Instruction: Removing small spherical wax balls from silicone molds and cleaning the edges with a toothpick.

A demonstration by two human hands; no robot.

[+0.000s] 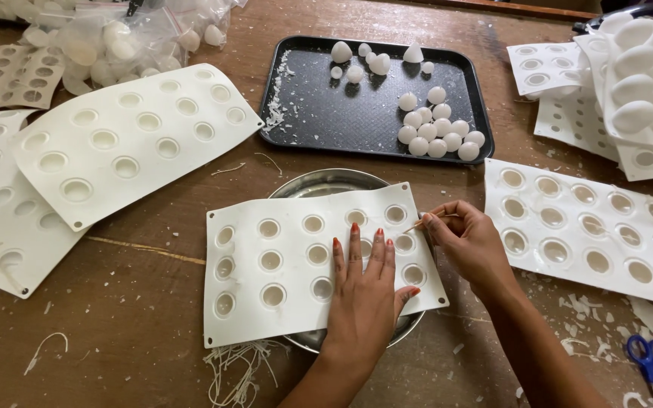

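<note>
Crosswise, mould (281, 264) under flat left hand (364, 291); right hand (466, 242) pinching leftward-pointing wick (428, 220).

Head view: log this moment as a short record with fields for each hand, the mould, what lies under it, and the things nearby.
left hand: left hand flat on the white mould, fingers spread
right hand: right hand pinches a thin stick at the mould's right edge
mould: many round cavities, lying across a metal bowl
behind: black tray with white wax balls
sides: more white moulds; blue scissors at lower right
surface: wooden table with wax flakes
</note>
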